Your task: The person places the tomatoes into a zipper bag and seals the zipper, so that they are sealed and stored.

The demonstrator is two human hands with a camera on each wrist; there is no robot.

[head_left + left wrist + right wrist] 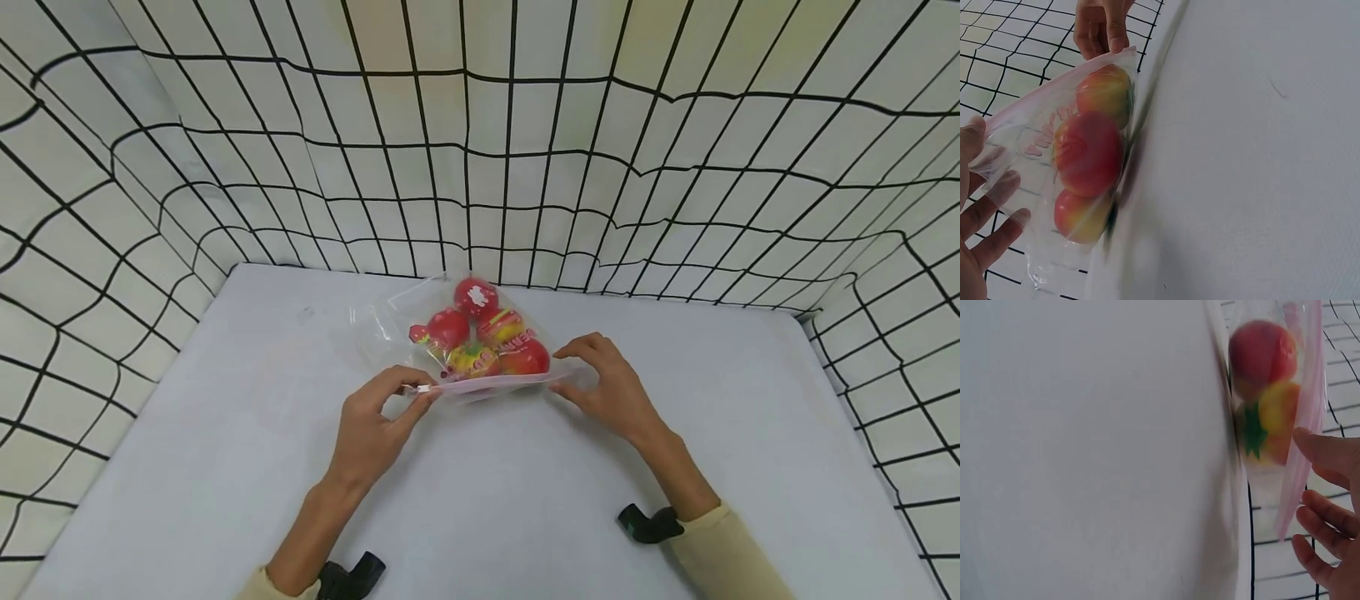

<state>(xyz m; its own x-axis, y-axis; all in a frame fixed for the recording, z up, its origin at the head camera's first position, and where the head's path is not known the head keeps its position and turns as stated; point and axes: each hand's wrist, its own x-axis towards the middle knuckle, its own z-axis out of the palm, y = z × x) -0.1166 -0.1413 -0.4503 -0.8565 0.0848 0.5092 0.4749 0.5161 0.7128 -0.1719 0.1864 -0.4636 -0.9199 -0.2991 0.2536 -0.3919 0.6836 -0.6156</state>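
Note:
A clear zip bag (386, 325) with a pink closure strip (498, 383) lies on the white table, its closure edge towards me. Several red and yellow fruit-like pieces (448, 328) fill its right part; one shows a green star-shaped top in the right wrist view. With thumb and forefinger my left hand (371, 425) pinches the strip's left end, at a small white slider (424, 388). My right hand (611, 387) loosely holds the right end, thumb on the near side and fingers on the far side. Printing on the bag partly covers the fruit.
Black netting (465, 75) hangs before pale walls at the back and both sides of the white table (480, 492). Dark devices, one on the left wrist (351, 577) and one on the right (649, 525), stick out beside the sleeves.

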